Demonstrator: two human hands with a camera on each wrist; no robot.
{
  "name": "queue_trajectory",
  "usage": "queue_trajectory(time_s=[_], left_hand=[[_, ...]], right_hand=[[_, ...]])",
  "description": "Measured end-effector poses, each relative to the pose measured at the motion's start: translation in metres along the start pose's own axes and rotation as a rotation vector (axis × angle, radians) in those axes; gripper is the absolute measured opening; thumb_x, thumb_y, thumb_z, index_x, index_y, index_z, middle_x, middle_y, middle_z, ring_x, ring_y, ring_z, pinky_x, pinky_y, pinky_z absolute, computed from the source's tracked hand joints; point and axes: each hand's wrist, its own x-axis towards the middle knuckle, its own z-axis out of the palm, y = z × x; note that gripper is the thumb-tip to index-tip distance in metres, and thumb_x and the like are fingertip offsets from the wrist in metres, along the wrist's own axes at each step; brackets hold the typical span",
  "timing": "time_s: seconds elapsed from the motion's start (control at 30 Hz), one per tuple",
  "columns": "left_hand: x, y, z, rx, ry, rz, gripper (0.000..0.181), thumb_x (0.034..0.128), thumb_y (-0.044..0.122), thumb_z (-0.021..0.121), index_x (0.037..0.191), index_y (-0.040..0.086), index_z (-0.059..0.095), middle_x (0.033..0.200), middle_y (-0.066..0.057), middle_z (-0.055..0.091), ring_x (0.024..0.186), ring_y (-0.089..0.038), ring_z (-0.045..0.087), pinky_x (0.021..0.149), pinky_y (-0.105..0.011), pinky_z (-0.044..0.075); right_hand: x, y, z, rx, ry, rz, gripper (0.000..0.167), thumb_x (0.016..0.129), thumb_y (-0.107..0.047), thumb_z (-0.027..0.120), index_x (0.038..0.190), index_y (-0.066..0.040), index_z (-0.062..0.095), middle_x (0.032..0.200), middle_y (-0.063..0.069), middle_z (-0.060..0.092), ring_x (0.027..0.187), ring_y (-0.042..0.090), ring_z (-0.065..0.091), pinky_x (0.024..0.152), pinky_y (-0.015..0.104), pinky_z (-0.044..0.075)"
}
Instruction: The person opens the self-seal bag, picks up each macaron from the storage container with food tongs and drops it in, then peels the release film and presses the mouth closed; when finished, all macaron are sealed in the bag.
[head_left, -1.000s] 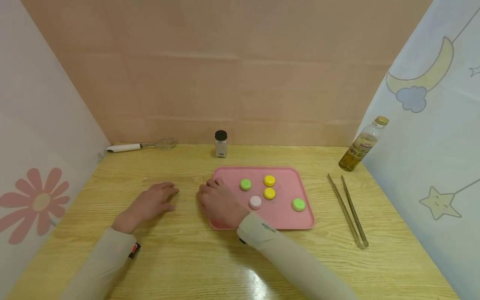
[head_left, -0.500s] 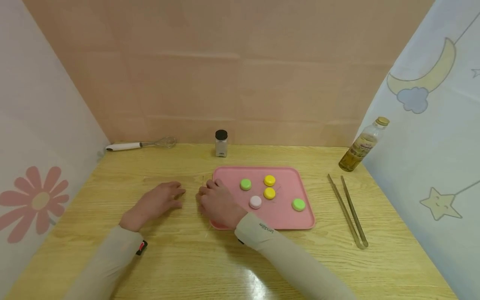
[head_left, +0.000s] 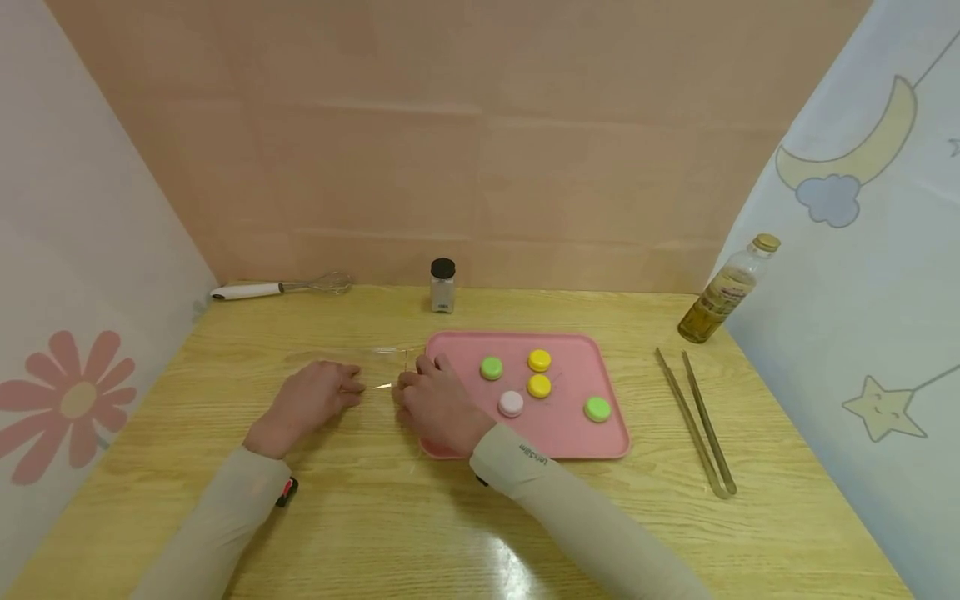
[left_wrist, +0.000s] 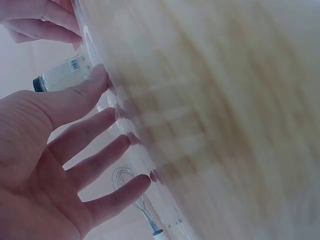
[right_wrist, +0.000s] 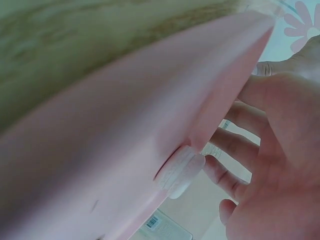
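A clear plastic piece, seen mostly by its glints, lies between the hands on the wooden table; its full shape cannot be made out. In the left wrist view its clear edge runs past the fingertips. My left hand touches that edge with spread, nearly straight fingers. My right hand is at the other end of the plastic, over the left rim of the pink tray. Its fingertips are partly hidden, so its grip is unclear. A pale pink macaron sits on the tray near it.
Two green macarons, including one at the right, and two yellow macarons lie on the tray. Metal tongs and an oil bottle stand to the right. Behind are a black-capped jar and a whisk.
My left hand has moved a little to the right, toward the right hand. Bright glints have appeared on the clear plastic. My right hand has barely shifted.
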Motion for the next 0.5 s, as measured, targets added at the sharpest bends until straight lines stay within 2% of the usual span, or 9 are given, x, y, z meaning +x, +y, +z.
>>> queue_trajectory(time_s=[0.17, 0.4, 0.5], left_hand=[[0.0000, -0.0007, -0.0001, 0.015, 0.025, 0.005, 0.015, 0.0913, 0.015, 0.077, 0.104, 0.008, 0.081, 0.132, -0.017, 0.064, 0.116, -0.037, 0.063, 0.084, -0.050, 0.056], [0.0020, -0.0014, 0.0013, 0.005, 0.080, 0.027, 0.008, 0.0879, 0.012, 0.079, 0.094, 0.007, 0.082, 0.123, -0.017, 0.069, 0.109, -0.038, 0.066, 0.080, -0.050, 0.057], [0.0027, -0.0026, 0.0032, 0.006, 0.111, 0.043, 0.003, 0.0864, 0.010, 0.081, 0.089, 0.008, 0.080, 0.113, -0.014, 0.073, 0.100, -0.034, 0.069, 0.077, -0.049, 0.057]], right_hand=[[-0.0003, 0.0008, -0.0017, 0.006, -0.009, 0.003, 0.026, 0.100, -0.048, 0.061, 0.117, -0.032, 0.073, 0.117, -0.012, 0.066, 0.097, 0.018, 0.046, 0.081, 0.034, 0.032], [-0.0004, 0.0004, -0.0011, 0.009, -0.004, 0.006, 0.025, 0.100, -0.048, 0.061, 0.115, -0.032, 0.074, 0.116, -0.012, 0.066, 0.095, 0.018, 0.046, 0.080, 0.034, 0.031], [-0.0004, 0.0000, -0.0012, 0.015, 0.003, 0.006, 0.024, 0.100, -0.048, 0.062, 0.113, -0.033, 0.074, 0.114, -0.013, 0.066, 0.094, 0.017, 0.046, 0.080, 0.034, 0.031]])
